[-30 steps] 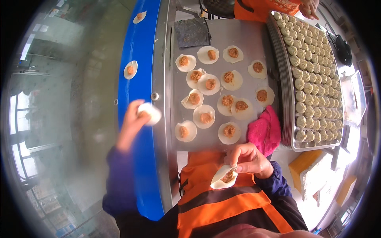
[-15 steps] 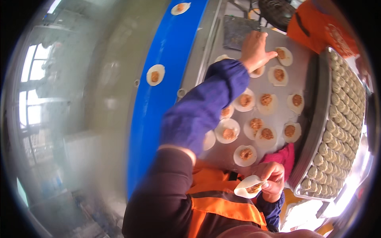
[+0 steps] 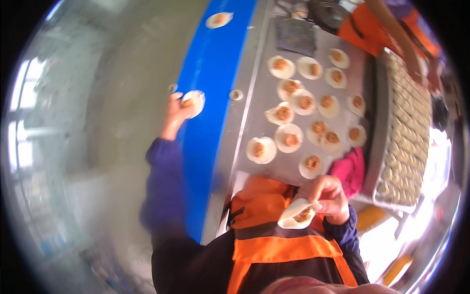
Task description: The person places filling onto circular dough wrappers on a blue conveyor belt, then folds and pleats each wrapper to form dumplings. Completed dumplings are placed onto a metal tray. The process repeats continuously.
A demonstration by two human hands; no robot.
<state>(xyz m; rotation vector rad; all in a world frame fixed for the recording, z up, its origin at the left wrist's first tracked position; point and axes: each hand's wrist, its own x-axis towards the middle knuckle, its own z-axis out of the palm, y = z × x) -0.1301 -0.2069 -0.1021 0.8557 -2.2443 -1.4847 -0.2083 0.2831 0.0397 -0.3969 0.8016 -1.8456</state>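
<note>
Your left hand point(image 3: 175, 115) meets the edge of a filled wrapper point(image 3: 197, 104) at the blue belt point(image 3: 205, 59), while your right hand point(image 3: 331, 198) pinches a partly folded wrapper point(image 3: 293, 215), its filling showing. More filled rounds point(image 3: 261, 150) lie on the steel counter point(image 3: 281, 169), some overlapping, with a pink cloth point(image 3: 350, 169) near your right hand and a tray point(image 3: 374, 183) of pleated dumplings point(image 3: 406, 132) beyond.

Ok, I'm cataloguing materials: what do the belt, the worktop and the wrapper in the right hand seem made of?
Belt: smooth plastic or rubber, perhaps; even blue, faint sheen.
Worktop: likely stainless steel, satin; grey, soft reflections.
Wrapper: probably dough, matte; pale, folding softly.
</note>
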